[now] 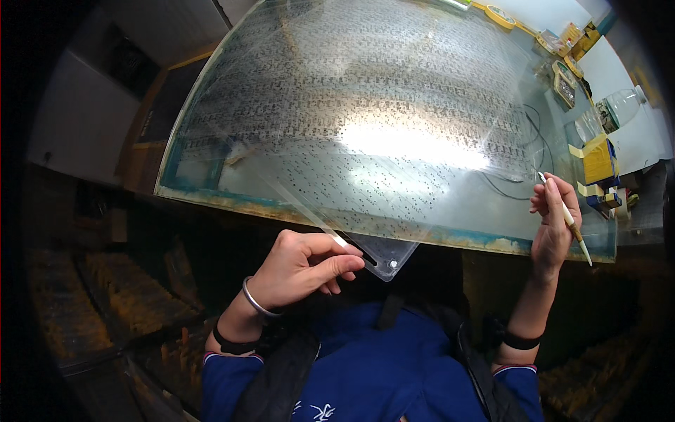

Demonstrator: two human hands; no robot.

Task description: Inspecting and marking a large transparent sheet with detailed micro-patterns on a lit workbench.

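My left hand (306, 266) is in front of the table's near edge, thumb and forefinger pinched at the slotted corner of a clear plastic sheet (395, 254). This corner juts out past the edge and has a small round fitting; the rest of the sheet is hard to trace over the glass. My right hand (555, 218) is raised at the right of the table, fingers closed round a slim white pen-like tool (577, 235) with a brown band. One thin dark-tipped end of it points down toward me; its exact kind I cannot make out.
A glass-topped light table (485, 241) covered with rows of small dark marks fills the middle, with bright glare. Along its right side are a yellow box (599, 163), a clear plastic bottle (622, 107), a yellow tape roll (500, 17) and a thin dark cable (497, 190).
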